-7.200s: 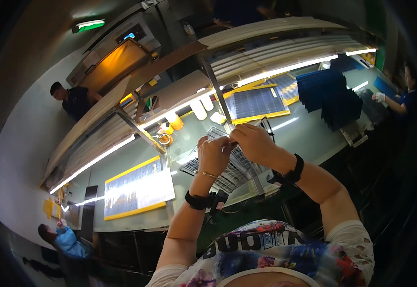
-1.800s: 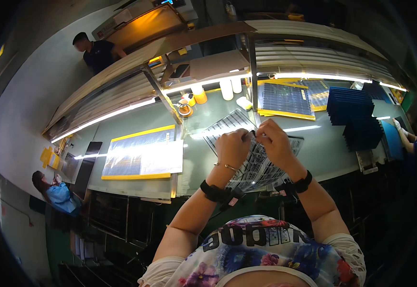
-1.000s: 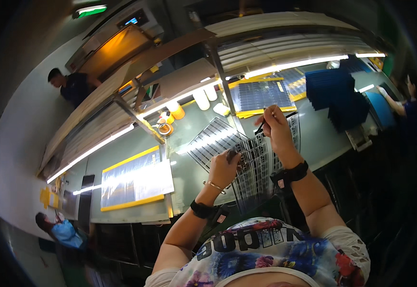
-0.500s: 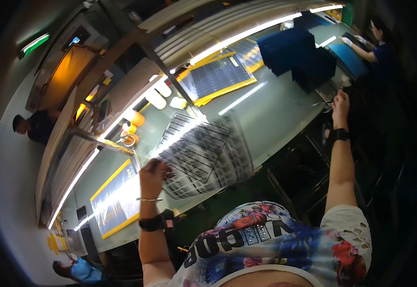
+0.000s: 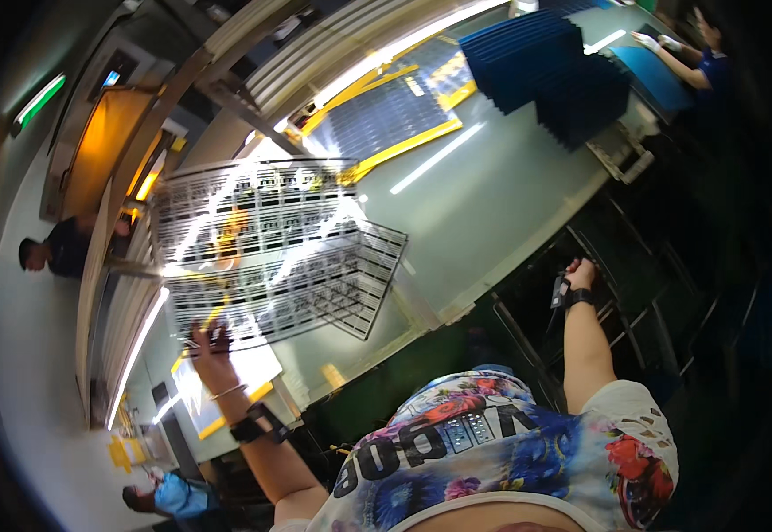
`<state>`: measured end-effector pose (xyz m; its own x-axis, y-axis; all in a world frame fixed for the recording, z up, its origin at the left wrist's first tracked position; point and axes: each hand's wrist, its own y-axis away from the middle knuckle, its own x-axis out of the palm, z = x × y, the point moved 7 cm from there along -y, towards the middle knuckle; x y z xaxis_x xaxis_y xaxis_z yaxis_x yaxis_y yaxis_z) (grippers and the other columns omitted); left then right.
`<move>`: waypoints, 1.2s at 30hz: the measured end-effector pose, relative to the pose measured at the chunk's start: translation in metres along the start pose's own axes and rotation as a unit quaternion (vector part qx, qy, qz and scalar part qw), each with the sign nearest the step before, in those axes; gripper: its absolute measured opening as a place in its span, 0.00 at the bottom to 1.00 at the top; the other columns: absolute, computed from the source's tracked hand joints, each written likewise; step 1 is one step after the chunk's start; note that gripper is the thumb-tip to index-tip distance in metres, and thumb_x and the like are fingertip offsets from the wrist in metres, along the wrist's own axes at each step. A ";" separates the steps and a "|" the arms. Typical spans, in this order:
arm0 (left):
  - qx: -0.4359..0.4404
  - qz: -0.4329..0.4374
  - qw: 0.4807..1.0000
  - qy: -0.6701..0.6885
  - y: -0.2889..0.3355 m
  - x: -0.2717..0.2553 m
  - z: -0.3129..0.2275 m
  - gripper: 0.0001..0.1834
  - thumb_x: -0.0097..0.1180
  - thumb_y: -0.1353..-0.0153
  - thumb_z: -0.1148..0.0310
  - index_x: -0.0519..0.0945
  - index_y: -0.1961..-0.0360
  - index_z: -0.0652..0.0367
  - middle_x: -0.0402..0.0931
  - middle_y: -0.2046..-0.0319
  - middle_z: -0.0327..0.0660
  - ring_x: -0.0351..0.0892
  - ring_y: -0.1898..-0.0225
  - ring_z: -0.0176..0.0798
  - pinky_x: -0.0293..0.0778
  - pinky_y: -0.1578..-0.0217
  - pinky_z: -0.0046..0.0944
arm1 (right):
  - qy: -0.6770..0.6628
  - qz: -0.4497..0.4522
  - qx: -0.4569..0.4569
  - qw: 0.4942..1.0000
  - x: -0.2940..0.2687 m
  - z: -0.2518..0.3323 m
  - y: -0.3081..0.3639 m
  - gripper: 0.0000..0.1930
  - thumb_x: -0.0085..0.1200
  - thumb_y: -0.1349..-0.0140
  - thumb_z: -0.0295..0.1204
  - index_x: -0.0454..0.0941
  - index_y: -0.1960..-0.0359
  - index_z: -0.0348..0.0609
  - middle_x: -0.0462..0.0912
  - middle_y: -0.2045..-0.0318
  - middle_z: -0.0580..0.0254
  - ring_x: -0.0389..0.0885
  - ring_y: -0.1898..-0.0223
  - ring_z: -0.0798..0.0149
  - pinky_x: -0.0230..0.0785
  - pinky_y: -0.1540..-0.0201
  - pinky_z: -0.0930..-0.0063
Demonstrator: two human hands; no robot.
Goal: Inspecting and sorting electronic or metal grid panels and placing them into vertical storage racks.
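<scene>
My left hand (image 5: 211,348) grips the near edge of a clear film sheet (image 5: 253,199) printed with black line patterns. The sheet is raised and tilted over the table, and light glares through it. Under its right side lies another dark-lined sheet (image 5: 370,284) on the table, partly covered. Away to the right, past the table's front edge, my right hand (image 5: 583,271) hangs with its fingers curled closed. Whatever it may hold is hidden or too small to make out.
Yellow-edged dark panels (image 5: 382,124) lie on the pale table (image 5: 466,213). Stacked blue sheets (image 5: 528,66) stand at far right, near a person with gloved hands (image 5: 652,43). A shelf frame with light tubes rises behind. Another yellow-edged panel (image 5: 213,410) lies at left.
My left hand has moved left and lifted the patterned film sheet off the table. My right hand has come down and nearer; the thin metal tool seen in it earlier no longer shows.
</scene>
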<state>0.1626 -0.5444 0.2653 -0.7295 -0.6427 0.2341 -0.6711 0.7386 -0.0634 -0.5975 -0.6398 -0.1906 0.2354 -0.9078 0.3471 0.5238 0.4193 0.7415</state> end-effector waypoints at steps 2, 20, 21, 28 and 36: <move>-0.058 -0.120 0.991 0.024 0.009 -0.025 0.050 0.18 0.46 0.38 0.64 0.68 0.48 0.57 0.74 0.60 0.48 0.76 0.60 0.43 0.76 0.61 0.38 | 0.198 -0.065 0.135 0.969 0.019 -0.071 0.043 0.15 0.40 0.41 0.45 0.69 0.64 0.47 0.70 0.69 0.61 0.68 0.71 0.61 0.61 0.69 0.63; -0.419 -0.298 0.858 -0.020 -0.011 -0.270 0.281 0.26 0.37 0.39 0.45 0.73 0.70 0.60 0.72 0.82 0.43 0.61 0.91 0.34 0.56 0.92 0.28 | 0.296 -0.080 -0.044 0.951 0.023 -0.046 0.080 0.13 0.44 0.41 0.33 0.74 0.58 0.41 0.76 0.60 0.59 0.74 0.63 0.56 0.70 0.60 0.59; -0.405 -0.279 0.871 -0.020 -0.024 -0.314 0.287 0.25 0.38 0.39 0.46 0.73 0.70 0.59 0.72 0.82 0.43 0.63 0.90 0.34 0.57 0.92 0.28 | 0.209 -0.066 0.000 0.976 0.023 -0.071 0.062 0.15 0.43 0.40 0.35 0.74 0.59 0.39 0.76 0.62 0.59 0.74 0.64 0.57 0.70 0.61 0.59; -0.372 -0.363 0.845 -0.129 -0.005 -0.302 0.250 0.30 0.56 0.49 0.47 0.68 0.57 0.62 0.73 0.66 0.49 0.75 0.70 0.48 0.72 0.76 0.41 | 0.138 0.194 0.113 0.965 0.078 -0.130 0.154 0.24 0.34 0.39 0.51 0.66 0.49 0.49 0.69 0.50 0.60 0.65 0.48 0.53 0.56 0.47 0.54; 0.234 0.234 0.689 -0.645 0.035 -0.045 0.153 0.43 0.60 0.57 0.46 0.61 0.41 0.55 0.51 0.38 0.50 0.44 0.36 0.54 0.44 0.40 0.53 | 0.290 -0.025 -0.264 0.919 0.059 -0.024 0.188 0.25 0.52 0.44 0.38 0.64 0.47 0.39 0.70 0.49 0.60 0.66 0.48 0.61 0.61 0.48 0.63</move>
<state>0.1519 -0.5206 0.1037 -0.1877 -0.2263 -0.9558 -0.0716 0.9737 -0.2164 -0.4657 -0.6148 -0.0444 0.5174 -0.8409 -0.1588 0.8343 0.4544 0.3122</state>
